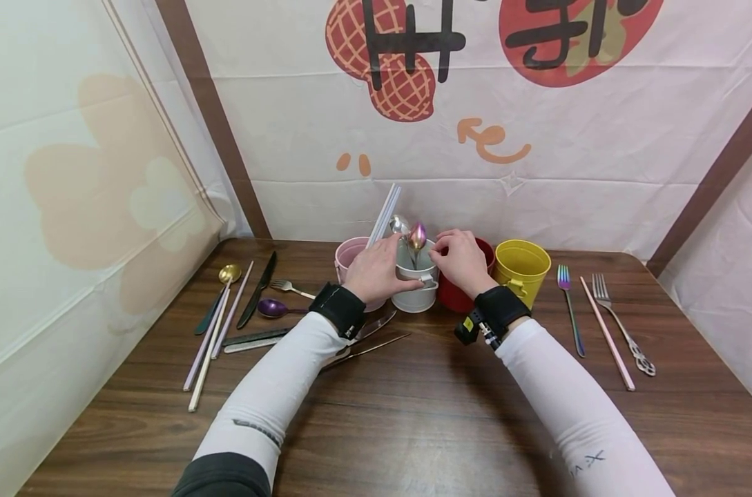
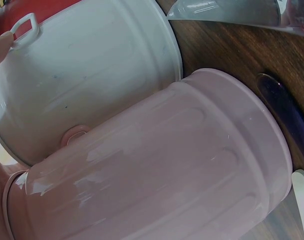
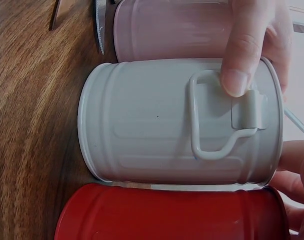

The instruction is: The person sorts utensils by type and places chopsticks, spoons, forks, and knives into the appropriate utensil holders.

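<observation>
A white metal bucket [image 1: 415, 295] stands upright between a pink bucket [image 1: 349, 252] and a red bucket [image 1: 455, 295]. Two spoons lean in it, bowls up: a silver spoon [image 1: 399, 223] and an iridescent pink-purple spoon [image 1: 417, 237]. My left hand [image 1: 378, 270] grips the white bucket from the left, its thumb [image 3: 236, 80] pressing the front beside the small wire handle [image 3: 195, 120]. At the opposite rim, next to the red bucket, the curled fingers of my right hand [image 1: 463, 259] pinch the edge. Pale chopsticks [image 1: 384, 215] rise from the pink bucket, partly behind the left hand.
A yellow bucket [image 1: 523, 262] stands at the right end of the row. Right of it lie an iridescent fork [image 1: 570, 304], a pink chopstick [image 1: 605, 331] and a silver fork [image 1: 621, 321]. Knives, chopsticks, a gold spoon [image 1: 229, 273] and a purple spoon [image 1: 276, 308] lie left.
</observation>
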Available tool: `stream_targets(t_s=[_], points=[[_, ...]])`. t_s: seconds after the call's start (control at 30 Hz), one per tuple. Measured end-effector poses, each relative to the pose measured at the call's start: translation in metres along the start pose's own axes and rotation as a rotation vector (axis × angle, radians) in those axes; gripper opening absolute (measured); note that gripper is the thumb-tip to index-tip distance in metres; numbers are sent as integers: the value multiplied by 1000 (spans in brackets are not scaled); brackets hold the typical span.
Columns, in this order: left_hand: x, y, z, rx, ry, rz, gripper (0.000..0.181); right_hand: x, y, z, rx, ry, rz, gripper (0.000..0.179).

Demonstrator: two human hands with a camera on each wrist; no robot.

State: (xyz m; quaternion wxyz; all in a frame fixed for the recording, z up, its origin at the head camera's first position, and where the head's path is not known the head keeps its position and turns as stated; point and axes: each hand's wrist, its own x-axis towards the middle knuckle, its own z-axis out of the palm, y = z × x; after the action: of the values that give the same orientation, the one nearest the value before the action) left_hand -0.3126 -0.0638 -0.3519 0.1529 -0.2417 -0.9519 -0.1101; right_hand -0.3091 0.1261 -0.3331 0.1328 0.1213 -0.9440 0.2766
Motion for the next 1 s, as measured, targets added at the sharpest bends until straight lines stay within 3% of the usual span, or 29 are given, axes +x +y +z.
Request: stream_targets(t_s=[0.53, 0.7, 0.9, 1.0], points=[[0, 1, -1, -12, 3, 13, 90, -8, 7, -22, 67, 63, -45, 18], [1, 1, -2, -27, 1, 33, 90, -15, 10, -43, 92, 56, -54, 20], [3, 2, -5, -79, -13, 100, 96, -29, 22, -77, 133, 69, -80, 24], [3, 4, -10, -148, -43, 79, 97, -40, 32, -95, 108, 89, -101, 25]])
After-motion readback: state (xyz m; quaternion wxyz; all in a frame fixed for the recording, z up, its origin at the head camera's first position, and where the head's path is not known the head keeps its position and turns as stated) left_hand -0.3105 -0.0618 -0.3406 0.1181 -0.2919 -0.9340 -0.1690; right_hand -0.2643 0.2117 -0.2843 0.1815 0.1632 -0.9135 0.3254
